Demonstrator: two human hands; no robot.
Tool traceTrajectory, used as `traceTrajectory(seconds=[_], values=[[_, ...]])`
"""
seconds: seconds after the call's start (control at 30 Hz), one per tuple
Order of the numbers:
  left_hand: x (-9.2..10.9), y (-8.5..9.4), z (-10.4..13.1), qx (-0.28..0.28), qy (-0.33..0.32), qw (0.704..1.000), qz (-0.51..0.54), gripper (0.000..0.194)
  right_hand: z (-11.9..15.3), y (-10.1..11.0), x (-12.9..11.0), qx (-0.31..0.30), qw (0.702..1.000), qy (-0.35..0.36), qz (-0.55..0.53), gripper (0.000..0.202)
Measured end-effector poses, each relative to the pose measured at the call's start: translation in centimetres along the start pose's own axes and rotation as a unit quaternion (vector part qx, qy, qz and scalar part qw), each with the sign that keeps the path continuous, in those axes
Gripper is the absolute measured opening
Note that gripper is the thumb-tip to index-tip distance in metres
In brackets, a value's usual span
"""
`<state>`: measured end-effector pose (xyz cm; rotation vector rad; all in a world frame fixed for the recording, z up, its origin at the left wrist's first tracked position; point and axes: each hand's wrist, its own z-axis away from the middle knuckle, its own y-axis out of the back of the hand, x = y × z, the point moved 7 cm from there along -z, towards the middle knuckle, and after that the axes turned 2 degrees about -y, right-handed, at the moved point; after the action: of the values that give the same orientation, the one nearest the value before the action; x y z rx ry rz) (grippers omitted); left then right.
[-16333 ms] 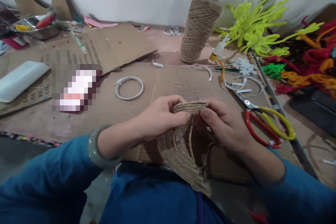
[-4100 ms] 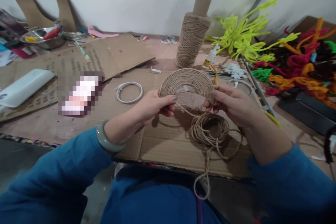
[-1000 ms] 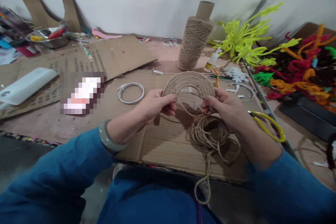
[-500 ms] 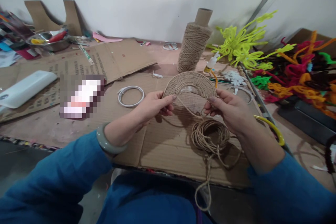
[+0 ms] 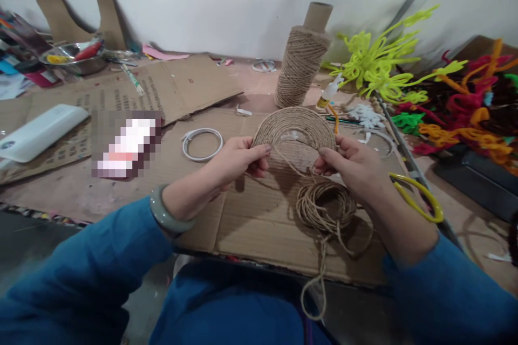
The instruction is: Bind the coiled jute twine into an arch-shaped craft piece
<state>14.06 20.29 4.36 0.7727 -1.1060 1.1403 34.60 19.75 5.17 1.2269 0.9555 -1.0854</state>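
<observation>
One loose twine coil [image 5: 325,207] lies on the cardboard sheet [image 5: 251,221] directly below the grip, its tail hanging over the near edge. Both hands are pinched shut on one twine-wrapped arch [image 5: 294,124]: left hand [image 5: 238,159] on its left end, right hand [image 5: 352,164] on its right end, arch raised between them. Beyond the grip stands one twine spool [image 5: 299,64]; one white ring [image 5: 202,143] lies left of it, and one pair of yellow-handled scissors [image 5: 416,197] right.
</observation>
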Motion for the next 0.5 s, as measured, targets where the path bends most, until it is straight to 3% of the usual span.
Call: traceTrajectory(seconds=[0.23,0.33,0.5], values=[[-0.2,0.3,-0.2,-0.044,-0.022,0.998,-0.025,0.041,-0.2,1.3,-0.2,0.033,0.996,-0.008,-0.084,0.034],[0.0,0.5,-0.4,-0.044,-0.053,0.998,-0.015,0.031,-0.2,1.5,-0.1,0.043,0.995,-0.014,-0.089,0.034],[0.2,0.6,-0.4,-0.033,-0.038,0.999,-0.016,0.02,-0.4,1.2,0.3,0.037,0.995,-0.025,-0.089,0.039]])
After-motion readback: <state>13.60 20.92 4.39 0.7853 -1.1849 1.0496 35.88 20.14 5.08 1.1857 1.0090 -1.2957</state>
